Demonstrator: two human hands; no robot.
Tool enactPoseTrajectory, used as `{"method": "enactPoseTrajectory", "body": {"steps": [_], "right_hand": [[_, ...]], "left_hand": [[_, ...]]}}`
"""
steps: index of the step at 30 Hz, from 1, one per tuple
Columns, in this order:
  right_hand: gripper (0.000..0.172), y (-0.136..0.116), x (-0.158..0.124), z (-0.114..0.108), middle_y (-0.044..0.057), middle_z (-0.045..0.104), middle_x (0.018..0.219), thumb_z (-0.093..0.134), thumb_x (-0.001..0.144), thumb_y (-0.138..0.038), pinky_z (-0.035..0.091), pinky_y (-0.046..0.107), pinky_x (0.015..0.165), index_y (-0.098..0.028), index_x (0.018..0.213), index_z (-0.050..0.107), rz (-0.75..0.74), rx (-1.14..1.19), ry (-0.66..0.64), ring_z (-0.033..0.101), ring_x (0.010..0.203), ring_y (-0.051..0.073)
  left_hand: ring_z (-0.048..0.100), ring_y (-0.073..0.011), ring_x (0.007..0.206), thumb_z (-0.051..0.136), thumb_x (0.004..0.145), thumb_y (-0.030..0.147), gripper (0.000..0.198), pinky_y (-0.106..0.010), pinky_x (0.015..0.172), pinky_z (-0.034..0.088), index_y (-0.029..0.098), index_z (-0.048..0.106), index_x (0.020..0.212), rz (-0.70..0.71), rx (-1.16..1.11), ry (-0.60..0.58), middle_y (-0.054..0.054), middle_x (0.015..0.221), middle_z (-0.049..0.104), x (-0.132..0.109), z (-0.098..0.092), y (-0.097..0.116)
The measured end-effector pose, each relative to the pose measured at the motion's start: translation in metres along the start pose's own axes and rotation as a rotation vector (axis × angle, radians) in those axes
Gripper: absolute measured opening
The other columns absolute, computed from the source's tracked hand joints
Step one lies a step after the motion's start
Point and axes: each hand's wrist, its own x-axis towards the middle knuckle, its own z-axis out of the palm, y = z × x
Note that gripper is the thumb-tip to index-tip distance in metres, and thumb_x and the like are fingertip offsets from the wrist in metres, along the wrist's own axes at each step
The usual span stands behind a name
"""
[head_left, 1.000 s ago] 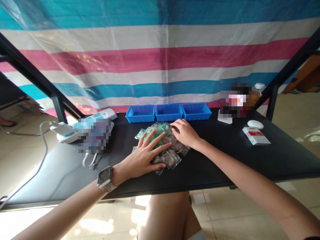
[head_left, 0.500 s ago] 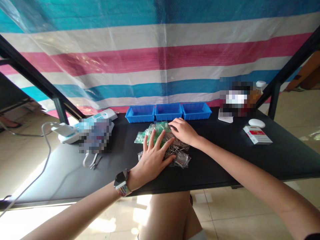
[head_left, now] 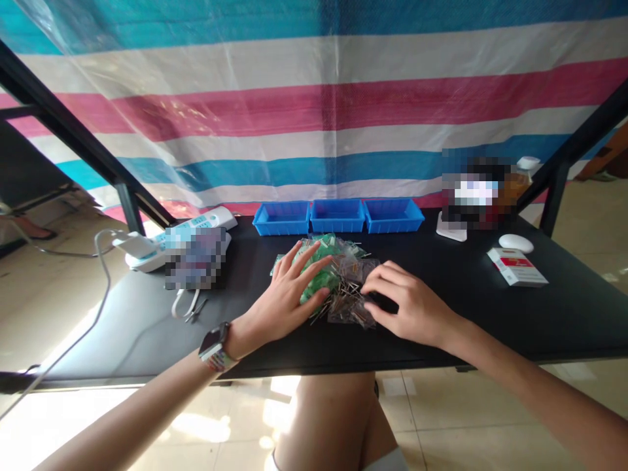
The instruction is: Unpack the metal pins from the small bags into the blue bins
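A pile of small clear plastic bags (head_left: 350, 313) and green bags (head_left: 324, 252) lies at the middle of the black table, with thin metal pieces (head_left: 349, 286) among them. My left hand (head_left: 289, 291) rests on the left side of the pile, its fingers spread over the green bags. At the pile's right edge, my right hand (head_left: 409, 301) touches the clear bags with bent fingers and the thumb apart; nothing shows in its grasp. Behind the pile stand three blue bins, left (head_left: 282, 227), middle (head_left: 337, 224) and right (head_left: 394, 224), side by side.
On the black table (head_left: 461, 301), a white power strip (head_left: 216, 222), a blurred-out item and a cable stand at left. At right are a red-and-white box (head_left: 517, 267), a white oval object (head_left: 516, 244) and a bottle (head_left: 524, 175). Striped sheeting hangs behind.
My right hand has moved from the back of the pile to its right side, nearer me. My left hand has shifted a little left and back. The bags have been spread differently.
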Motion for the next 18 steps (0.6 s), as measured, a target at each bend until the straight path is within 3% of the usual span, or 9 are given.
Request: {"method": "enactPoseTrajectory", "body": {"steps": [3,7,12,18], "right_hand": [[0.020,-0.009,-0.024,0.000,0.010,0.074,0.105,0.072,0.094,-0.016,0.063,0.049,0.090,-0.023,0.112,0.074,-0.016,-0.018,-0.064,0.069,0.101,0.029],[0.023,-0.006,-0.038,0.005,0.010,0.075,0.108,0.070,0.098,-0.018,0.064,0.047,0.088,-0.024,0.119,0.075,-0.025,-0.023,-0.036,0.071,0.100,0.028],[0.015,0.000,-0.038,0.011,0.009,0.075,0.103,0.064,0.104,-0.019,0.062,0.045,0.086,-0.024,0.112,0.076,-0.083,-0.051,0.003,0.071,0.096,0.026],[0.021,0.003,-0.021,0.017,0.008,0.075,0.100,0.055,0.109,-0.018,0.059,0.042,0.091,-0.022,0.099,0.073,-0.123,-0.022,0.002,0.070,0.096,0.023]], "left_hand": [[0.012,-0.0417,0.170,0.049,0.110,0.055,0.065,-0.067,0.134,0.022,0.039,0.034,0.172,0.133,0.027,-0.061,-0.002,0.184,0.020,-0.004,-0.011,-0.022],[0.010,-0.0415,0.170,0.050,0.109,0.060,0.073,-0.067,0.134,0.021,0.043,0.022,0.174,0.209,0.130,-0.131,-0.001,0.184,0.015,-0.012,-0.005,-0.036],[0.005,-0.0431,0.170,0.045,0.110,0.059,0.075,-0.070,0.133,0.021,0.035,0.018,0.176,0.089,0.157,-0.081,-0.008,0.185,0.013,-0.014,0.017,-0.020],[0.005,-0.0467,0.169,0.041,0.112,0.057,0.071,-0.075,0.130,0.020,0.028,0.027,0.175,-0.053,0.143,0.013,-0.013,0.184,0.015,-0.010,0.035,0.008]]}}
